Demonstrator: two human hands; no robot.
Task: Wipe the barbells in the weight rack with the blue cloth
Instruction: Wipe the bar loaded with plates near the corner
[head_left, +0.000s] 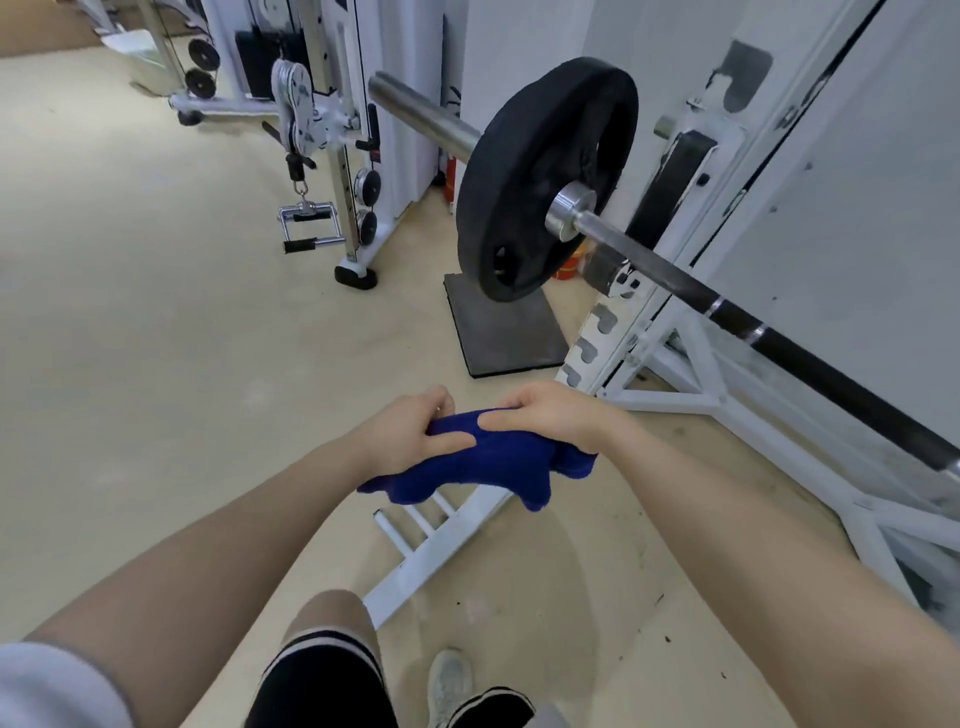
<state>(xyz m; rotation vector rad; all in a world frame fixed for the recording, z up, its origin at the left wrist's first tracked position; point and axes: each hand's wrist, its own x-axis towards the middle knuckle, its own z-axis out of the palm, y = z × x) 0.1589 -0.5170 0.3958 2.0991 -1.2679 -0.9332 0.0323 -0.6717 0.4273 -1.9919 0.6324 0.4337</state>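
A blue cloth (467, 467) hangs bunched between both hands at the lower middle of the view. My left hand (410, 431) grips its left part with the thumb laid over the top. My right hand (550, 418) holds its right part, fingers curled round the fabric. Above and to the right, a barbell (753, 322) rests in the white weight rack (670, 218), with a black weight plate (540, 176) on its sleeve and the bare sleeve end (421, 111) pointing up left. Both hands are well below the bar, apart from it.
A black floor mat (506, 332) lies under the plate. The rack's white base frame (447, 545) runs across the floor below my hands. A cable machine (332, 119) with a hanging handle (306, 226) stands at the upper left. My leg and shoe (449, 686) are at the bottom.
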